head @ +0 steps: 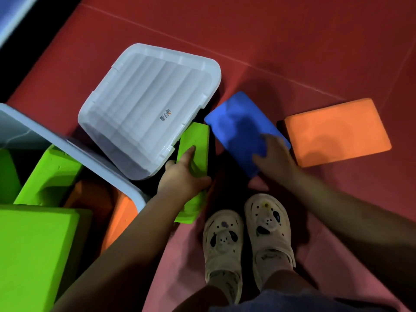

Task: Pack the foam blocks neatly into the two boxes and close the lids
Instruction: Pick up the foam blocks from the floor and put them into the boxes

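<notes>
My left hand [183,175] grips a green foam block [195,140] that stands on its edge beside the box. My right hand [273,155] lies on the near end of a blue foam block [238,124] flat on the red floor, its fingers blurred. An orange foam block [336,131] lies flat to the right of the blue one. At the left is an open white box [108,170] that holds green blocks [48,176] and orange blocks [122,215]. A white lid [148,104] lies on the floor behind it.
My two feet in pale clogs [245,239] stand on the red mat just below the hands. A large green block [31,251] fills the lower left corner. Red floor [292,52] stretches away behind the blocks.
</notes>
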The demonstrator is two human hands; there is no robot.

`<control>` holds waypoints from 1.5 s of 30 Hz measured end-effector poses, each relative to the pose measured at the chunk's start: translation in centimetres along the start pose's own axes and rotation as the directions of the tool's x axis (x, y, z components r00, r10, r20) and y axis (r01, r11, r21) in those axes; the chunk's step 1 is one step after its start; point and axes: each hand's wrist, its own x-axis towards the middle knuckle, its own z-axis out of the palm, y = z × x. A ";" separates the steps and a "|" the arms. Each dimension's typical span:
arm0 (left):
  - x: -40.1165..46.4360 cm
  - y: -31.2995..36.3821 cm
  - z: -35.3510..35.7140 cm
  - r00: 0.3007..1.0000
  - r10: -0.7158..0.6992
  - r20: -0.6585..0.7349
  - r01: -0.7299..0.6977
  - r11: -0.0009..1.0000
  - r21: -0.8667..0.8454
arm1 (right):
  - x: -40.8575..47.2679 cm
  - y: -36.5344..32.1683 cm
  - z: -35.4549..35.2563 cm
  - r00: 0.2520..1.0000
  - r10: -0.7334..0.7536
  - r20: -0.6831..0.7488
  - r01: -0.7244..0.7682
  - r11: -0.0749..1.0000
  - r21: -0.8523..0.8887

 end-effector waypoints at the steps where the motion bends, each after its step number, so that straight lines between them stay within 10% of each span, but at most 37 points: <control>1: 0.1 -0.1 -0.1 1.000 0.008 -0.004 -0.008 1.000 -0.015 | 1.9 1.1 -0.8 0.999 0.003 -0.049 -0.008 0.994 -0.106; 6: 0.2 0.5 0.3 1.000 -0.009 0.010 0.012 0.962 -0.273 | 5.8 3.3 -1.7 0.976 0.201 0.089 -0.171 0.948 -0.269; 16: -0.2 -0.2 0.9 0.999 -0.035 0.029 0.044 0.901 -0.433 | 1.9 4.0 0.7 0.901 0.360 0.243 -0.434 0.718 0.544; 24: -3.6 0.4 -1.3 0.996 -0.006 0.091 0.053 0.845 -0.532 | -2.7 1.1 -2.9 0.990 0.106 -0.090 -0.065 0.926 0.373; 33: -14.6 -1.0 -9.0 0.971 0.165 -0.174 -0.237 0.766 -0.597 | -11.2 -9.4 -9.8 0.962 -0.042 -0.271 0.162 0.886 0.435; 45: -31.6 -15.1 -21.0 0.615 0.008 -0.789 -0.542 0.730 -0.415 | -23.4 -25.3 -9.0 0.881 -0.414 -0.232 0.443 0.892 0.090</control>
